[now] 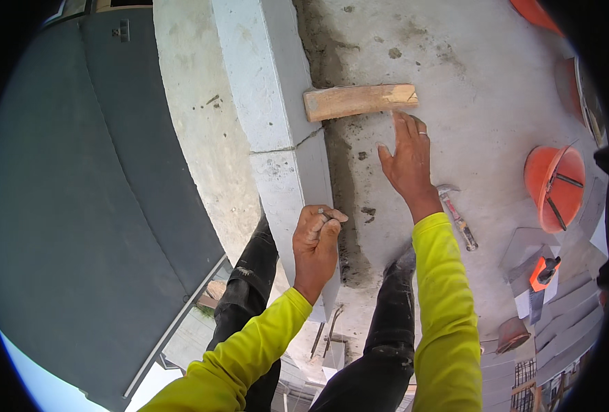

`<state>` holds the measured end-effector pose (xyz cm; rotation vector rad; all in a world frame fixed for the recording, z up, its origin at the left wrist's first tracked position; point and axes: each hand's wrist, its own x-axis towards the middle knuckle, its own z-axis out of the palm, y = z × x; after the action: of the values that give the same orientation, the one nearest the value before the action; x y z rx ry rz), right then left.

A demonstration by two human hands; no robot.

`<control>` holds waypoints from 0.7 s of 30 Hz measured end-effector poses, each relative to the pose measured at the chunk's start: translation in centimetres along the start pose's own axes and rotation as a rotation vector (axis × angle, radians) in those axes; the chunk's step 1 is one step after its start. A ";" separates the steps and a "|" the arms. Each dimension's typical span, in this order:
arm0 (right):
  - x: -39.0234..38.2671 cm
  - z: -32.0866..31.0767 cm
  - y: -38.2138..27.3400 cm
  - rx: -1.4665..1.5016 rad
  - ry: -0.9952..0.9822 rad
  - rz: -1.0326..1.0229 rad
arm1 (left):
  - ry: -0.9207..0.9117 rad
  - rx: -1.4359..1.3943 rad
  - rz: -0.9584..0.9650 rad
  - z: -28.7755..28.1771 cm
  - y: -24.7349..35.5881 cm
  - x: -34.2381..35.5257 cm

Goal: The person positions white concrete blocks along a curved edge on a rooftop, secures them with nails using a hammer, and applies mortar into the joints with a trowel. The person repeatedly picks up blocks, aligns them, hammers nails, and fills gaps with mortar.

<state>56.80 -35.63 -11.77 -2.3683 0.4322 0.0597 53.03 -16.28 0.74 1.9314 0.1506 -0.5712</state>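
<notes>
My left hand (317, 250) is closed in a loose fist above the row of grey blocks (280, 185). Something small and grey shows between its fingers and thumb, too little to name. To the right, my right hand (409, 154) has its fingers stretched out and holds nothing. Its fingertips lie at the near edge of a short wooden board (361, 102); whether they touch it I cannot tell. One end of that board rests against the side of the blocks, across a joint filled with mortar. A claw hammer (459, 221) lies on the floor beside my right forearm.
An orange bucket (539, 189) with dark handles in it stands at the right. Near it are an orange and black tool (543, 275) with a grey blade and some grey block pieces (517, 250). A dark wall panel (91, 206) rises on the left.
</notes>
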 end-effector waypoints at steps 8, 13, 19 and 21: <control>7.3 0.8 5.1 -0.431 -0.142 -0.100 | -0.229 0.141 0.158 -1.2 -2.6 1.6; -2.6 -4.9 15.3 -0.191 0.240 0.227 | -0.427 0.380 0.157 -0.8 -1.5 8.2; -23.0 -2.6 18.8 -0.365 -0.216 0.657 | -0.589 0.905 0.044 1.6 -0.8 20.8; -25.4 -1.0 19.6 -0.460 -0.187 0.651 | -0.630 1.073 0.126 2.3 -1.4 23.6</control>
<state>26.42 -42.37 -19.68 -2.5177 1.1797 0.7428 72.53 -21.32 -11.89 2.5978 -0.8304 -1.3137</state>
